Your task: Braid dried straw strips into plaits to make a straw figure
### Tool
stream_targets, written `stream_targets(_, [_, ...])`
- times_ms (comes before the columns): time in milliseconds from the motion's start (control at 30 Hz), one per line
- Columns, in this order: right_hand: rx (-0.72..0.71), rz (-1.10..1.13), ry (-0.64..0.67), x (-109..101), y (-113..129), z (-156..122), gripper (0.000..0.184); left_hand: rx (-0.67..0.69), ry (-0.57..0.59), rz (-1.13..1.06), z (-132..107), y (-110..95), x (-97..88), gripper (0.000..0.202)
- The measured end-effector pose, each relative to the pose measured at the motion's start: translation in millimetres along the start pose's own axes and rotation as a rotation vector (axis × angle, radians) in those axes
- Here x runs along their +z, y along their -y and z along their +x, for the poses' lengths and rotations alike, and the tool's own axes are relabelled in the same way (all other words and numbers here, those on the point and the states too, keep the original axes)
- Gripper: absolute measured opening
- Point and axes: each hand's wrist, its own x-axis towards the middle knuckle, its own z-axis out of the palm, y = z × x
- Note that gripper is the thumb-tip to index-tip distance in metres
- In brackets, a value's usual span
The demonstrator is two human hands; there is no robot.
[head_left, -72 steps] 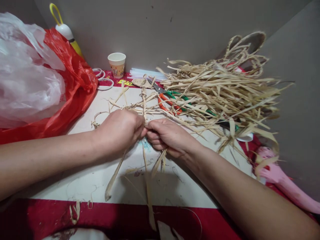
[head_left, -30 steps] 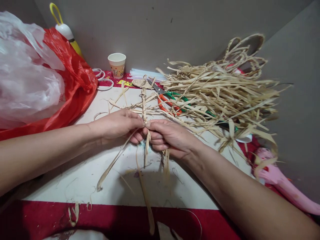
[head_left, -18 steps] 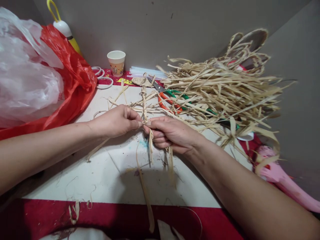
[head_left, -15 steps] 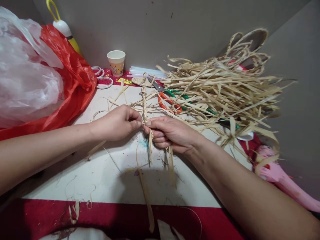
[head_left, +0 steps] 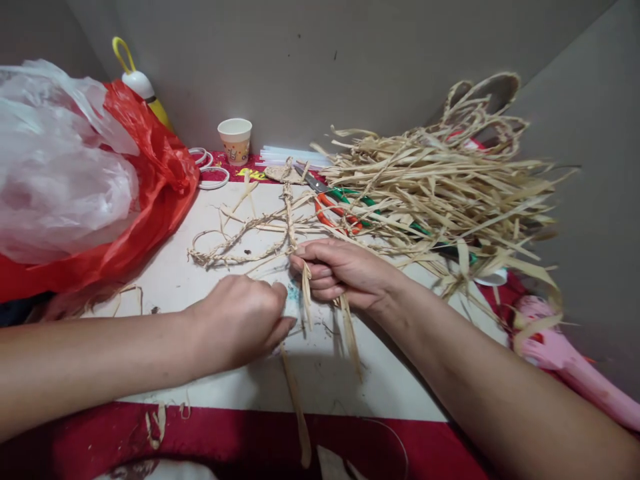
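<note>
A thin straw braid [head_left: 289, 212] runs away from me across the white board [head_left: 200, 287]. My right hand [head_left: 340, 272] is closed, pinching the braid's near end, with loose straw strips [head_left: 306, 303] hanging from its fingers. My left hand [head_left: 240, 323] is lower and nearer me, its fingers curled round a long straw strip [head_left: 295, 400] that trails off the board's front edge. A second braided loop [head_left: 225, 248] lies on the board beyond my left hand.
A big pile of straw strips [head_left: 440, 187] fills the right. Orange and green scissors [head_left: 335, 203] lie partly under it. A red and clear plastic bag [head_left: 85, 180] sits left. A paper cup [head_left: 235, 140], white rings [head_left: 210, 170] and a pink object [head_left: 565, 360] are around.
My left hand has left the braid's end and dropped down toward me, now gripping a long strip. My right hand stayed pinching the braid. The braided loop on the board is uncovered.
</note>
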Motion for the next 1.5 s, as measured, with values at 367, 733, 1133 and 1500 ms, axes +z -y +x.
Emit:
stream_targets(367, [-0.015, -0.001, 0.038, -3, 1, 1, 0.020, -0.052, 0.096, -0.289, -1, -1, -8.6, 0.017])
stream_targets(733, [-0.020, -0.007, 0.065, -4, 0, 3, 0.020, -0.324, -0.041, -0.983, 33, 34, -17.1, 0.011])
stream_targets(1133, [-0.038, -0.030, 0.086, -6, 0, 4, 0.019, -0.363, 0.025, -1.125, 38, 34, -21.1, 0.004])
stream_targets(1500, [-0.028, -0.048, 0.074, -5, -1, 3, 0.020, -0.306, 0.030, -1.284, 49, 33, -15.1, 0.008])
